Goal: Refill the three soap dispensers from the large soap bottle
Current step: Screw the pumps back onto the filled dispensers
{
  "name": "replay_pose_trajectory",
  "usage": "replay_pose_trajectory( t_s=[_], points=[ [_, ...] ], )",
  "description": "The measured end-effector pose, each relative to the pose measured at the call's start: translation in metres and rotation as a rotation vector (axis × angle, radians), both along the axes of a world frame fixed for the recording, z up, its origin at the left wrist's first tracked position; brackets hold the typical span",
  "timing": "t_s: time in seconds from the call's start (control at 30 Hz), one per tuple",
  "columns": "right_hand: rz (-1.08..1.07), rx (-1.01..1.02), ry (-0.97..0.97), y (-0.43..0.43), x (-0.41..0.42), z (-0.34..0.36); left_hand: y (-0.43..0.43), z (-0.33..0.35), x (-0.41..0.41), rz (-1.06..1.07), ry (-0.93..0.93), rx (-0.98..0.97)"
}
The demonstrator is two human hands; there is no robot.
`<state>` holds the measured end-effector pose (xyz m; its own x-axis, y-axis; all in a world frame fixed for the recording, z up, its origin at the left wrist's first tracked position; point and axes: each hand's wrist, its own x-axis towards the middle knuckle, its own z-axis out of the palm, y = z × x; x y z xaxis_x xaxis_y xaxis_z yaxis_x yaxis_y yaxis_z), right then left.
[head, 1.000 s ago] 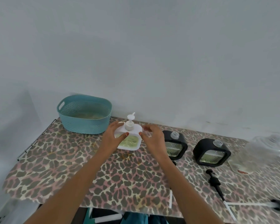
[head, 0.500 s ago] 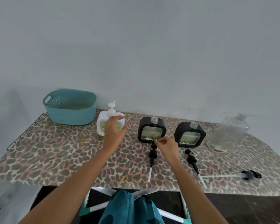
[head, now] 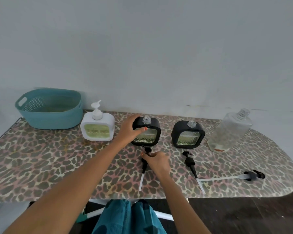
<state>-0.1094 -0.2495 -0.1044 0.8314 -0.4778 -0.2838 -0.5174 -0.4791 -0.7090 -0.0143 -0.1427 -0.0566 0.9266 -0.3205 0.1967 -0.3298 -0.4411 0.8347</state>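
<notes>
Head view, nearest first: saw teal cloth (head: pixel 125 218) at the lower edge, below the front of the leopard-print table (head: pixel 41 166). Found the right hand (head: pixel 157 161) low over the tabletop, with fingers curled round the collar of a black pump (head: pixel 144 164) lying flat, white tube pointing toward the near edge. Saw a second pump (head: pixel 190 163) lying loose to the right, and a third pump (head: pixel 251 176) with a long tube near the right end. Farther back, found the left hand (head: pixel 129 133) gripping the upper left corner of the middle black dispenser (head: pixel 150 137), with thumb across the front and neck uncapped. Noted the right black dispenser (head: pixel 188 135) beside it, also uncapped, and the white dispenser (head: pixel 97 129) to the left with pump fitted. Spotted the large soap bottle (head: pixel 230 130), clear and uncapped, at the far right, and a teal basket (head: pixel 49 109) at the far left by the wall.
</notes>
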Motion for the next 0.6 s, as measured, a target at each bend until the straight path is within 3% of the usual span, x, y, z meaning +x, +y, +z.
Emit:
replay_pose_trajectory(
  t_s=[0.37, 0.6],
  points=[
    [0.029, 0.159, -0.132, -0.017, 0.004, 0.033, 0.003, -0.002, 0.015, 0.027, 0.065, -0.049],
    [0.013, 0.148, -0.495, -0.034, 0.023, 0.115, 0.005, -0.004, 0.021, 0.030, 0.072, -0.044]
  ],
)
